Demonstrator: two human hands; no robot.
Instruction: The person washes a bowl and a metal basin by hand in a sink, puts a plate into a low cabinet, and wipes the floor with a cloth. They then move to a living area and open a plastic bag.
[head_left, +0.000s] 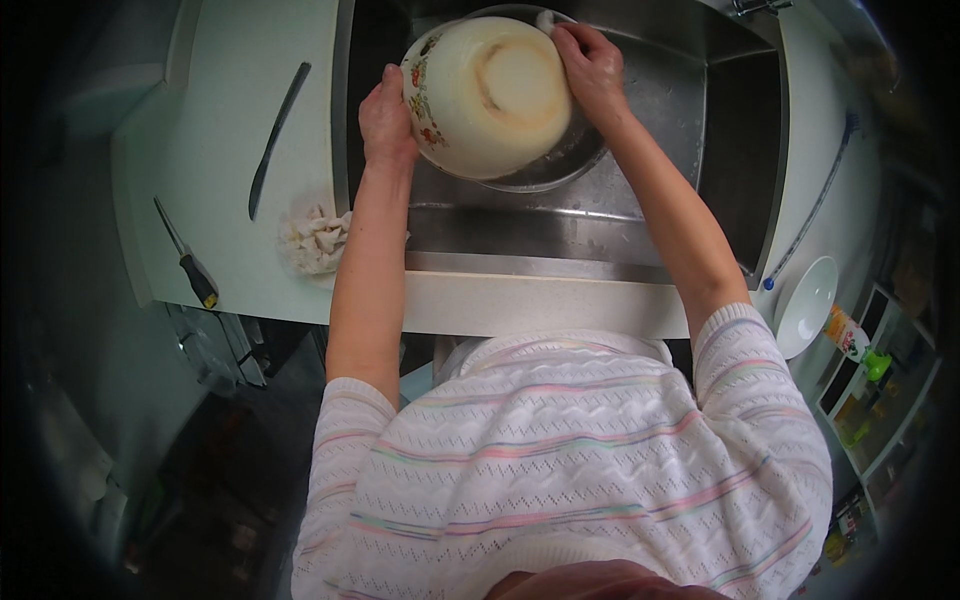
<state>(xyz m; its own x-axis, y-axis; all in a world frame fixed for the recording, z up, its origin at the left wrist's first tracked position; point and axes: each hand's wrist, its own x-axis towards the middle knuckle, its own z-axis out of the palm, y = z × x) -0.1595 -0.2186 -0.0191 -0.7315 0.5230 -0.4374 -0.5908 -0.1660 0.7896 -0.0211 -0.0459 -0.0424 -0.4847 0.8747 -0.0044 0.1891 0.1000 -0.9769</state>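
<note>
A cream bowl with a band of printed flowers is tipped over, its stained base facing up towards me. My left hand grips its left side, thumb near the flowers. On the far right side, my right hand holds the bowl too. A small white piece shows by the right fingers; I cannot tell if it is a cloth or a handle. Beneath the bowl, a round metal basin stands in the stainless steel sink, mostly hidden. The inside of the bowl is out of sight.
Left of the sink, a dark knife, a screwdriver and a crumpled whitish cloth or paper lie on the counter. To the right are a thin blue-tipped rod, a white bowl and a green-capped bottle.
</note>
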